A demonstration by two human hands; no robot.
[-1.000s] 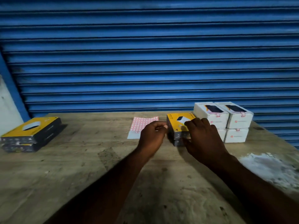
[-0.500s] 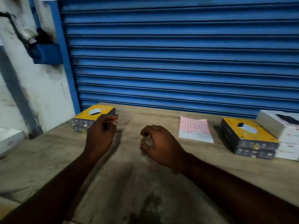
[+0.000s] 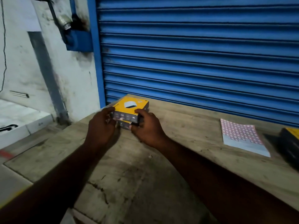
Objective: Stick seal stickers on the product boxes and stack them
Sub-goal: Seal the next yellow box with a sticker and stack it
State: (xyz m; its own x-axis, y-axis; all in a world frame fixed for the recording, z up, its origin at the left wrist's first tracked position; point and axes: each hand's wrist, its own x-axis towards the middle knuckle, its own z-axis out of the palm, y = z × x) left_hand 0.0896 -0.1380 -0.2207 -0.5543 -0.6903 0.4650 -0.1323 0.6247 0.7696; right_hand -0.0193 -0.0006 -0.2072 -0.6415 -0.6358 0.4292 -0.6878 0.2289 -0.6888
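Observation:
Two yellow-topped product boxes lie stacked at the table's far left corner. My left hand [image 3: 102, 126] grips the left end of the top yellow box [image 3: 131, 107]. My right hand [image 3: 147, 128] holds its right front corner, fingers curled around the edge. The lower yellow box [image 3: 124, 124] peeks out between my hands. A sheet of pink seal stickers [image 3: 241, 135] lies flat to the right. At the right edge of view a dark box with a yellow top [image 3: 291, 143] is partly cut off.
The wooden table [image 3: 145, 175] has a left edge close to the boxes, with a white wall and grey pipe [image 3: 48, 78] beyond. A blue roller shutter [image 3: 194, 54] stands behind the table. White boxes [image 3: 19, 125] sit low at the left.
My view has swung left. Both hands left the right-hand yellow stack, crossed the table and closed on the top yellow box of the left stack.

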